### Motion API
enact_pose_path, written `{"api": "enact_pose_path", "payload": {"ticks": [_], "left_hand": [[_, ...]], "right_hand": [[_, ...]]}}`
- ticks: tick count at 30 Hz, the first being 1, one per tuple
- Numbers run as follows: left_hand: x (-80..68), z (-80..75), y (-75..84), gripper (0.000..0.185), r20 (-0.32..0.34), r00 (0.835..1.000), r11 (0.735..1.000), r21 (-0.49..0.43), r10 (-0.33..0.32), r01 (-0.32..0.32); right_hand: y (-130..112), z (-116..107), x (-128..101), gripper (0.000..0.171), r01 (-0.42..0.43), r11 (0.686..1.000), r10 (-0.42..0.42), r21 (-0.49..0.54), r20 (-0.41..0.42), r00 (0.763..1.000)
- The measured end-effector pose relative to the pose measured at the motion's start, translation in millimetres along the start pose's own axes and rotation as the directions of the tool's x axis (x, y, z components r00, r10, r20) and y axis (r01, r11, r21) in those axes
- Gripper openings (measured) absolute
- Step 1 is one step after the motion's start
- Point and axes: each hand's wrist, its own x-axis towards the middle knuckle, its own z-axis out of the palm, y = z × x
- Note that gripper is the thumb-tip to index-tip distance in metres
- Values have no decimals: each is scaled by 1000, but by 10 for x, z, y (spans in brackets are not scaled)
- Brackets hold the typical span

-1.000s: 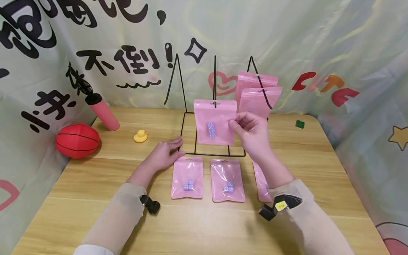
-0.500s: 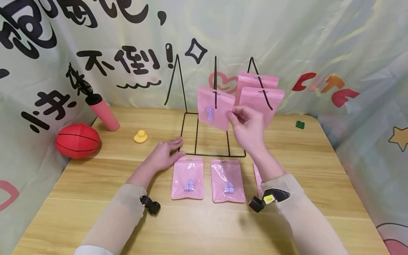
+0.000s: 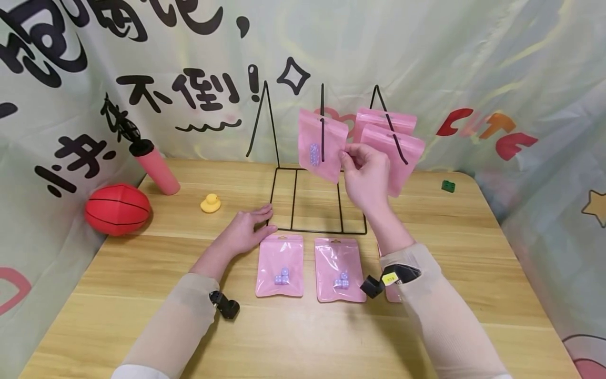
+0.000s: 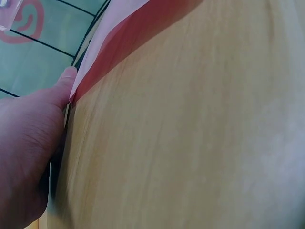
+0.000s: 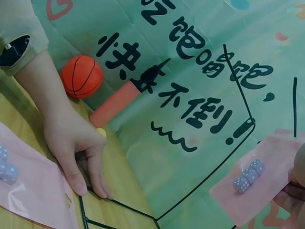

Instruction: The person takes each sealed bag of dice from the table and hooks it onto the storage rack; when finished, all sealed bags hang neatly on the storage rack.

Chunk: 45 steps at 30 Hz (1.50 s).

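Observation:
My right hand [image 3: 366, 173] pinches the right edge of a pink zip bag [image 3: 326, 147] between thumb and fingers. Three pale purple dice [image 5: 249, 176] show in a row inside it. The bag sits tilted on the middle prong of a black wire display rack [image 3: 322, 232], with the prong's front end sticking out before it. My left hand [image 3: 243, 231] rests at the rack's front left base corner, fingers extended along the side and thumb at the front bar. Two more pink bags [image 3: 400, 152] hang on the right prong; the left prong [image 3: 255, 123] is bare.
Pink bags with dice lie before the rack: a left one [image 3: 279, 250], a middle one [image 3: 337, 255], and a third partly under my right forearm. A red ball [image 3: 117, 209], pink pump [image 3: 158, 171], yellow duck [image 3: 210, 203] and green block [image 3: 448, 186] sit farther out.
My right hand has raised the pinched bag and pushed it back along the middle prong, tilting it. The front bag on the right prong has swung askew. My left hand stays put.

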Motion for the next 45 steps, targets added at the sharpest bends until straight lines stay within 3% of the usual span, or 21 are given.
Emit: {"api": "enact_pose_path", "payload": {"ticks": [12, 24, 34, 45], "left_hand": [[10, 7, 0, 55, 3, 1000, 1000, 16, -5, 5], [13, 5, 6, 56, 3, 1000, 1000, 14, 5, -5], [10, 1, -2, 56, 2, 1000, 1000, 8, 0, 0], [10, 5, 9, 56, 2, 1000, 1000, 9, -1, 1]], "right_hand": [[80, 50, 100, 11, -28, 999, 29, 27, -40, 999], [144, -57, 1, 19, -68, 998, 69, -10, 30, 997], [304, -250, -242, 20, 4, 997, 12, -82, 190, 982], [429, -459, -562, 17, -54, 998, 64, -36, 407, 911]]}}
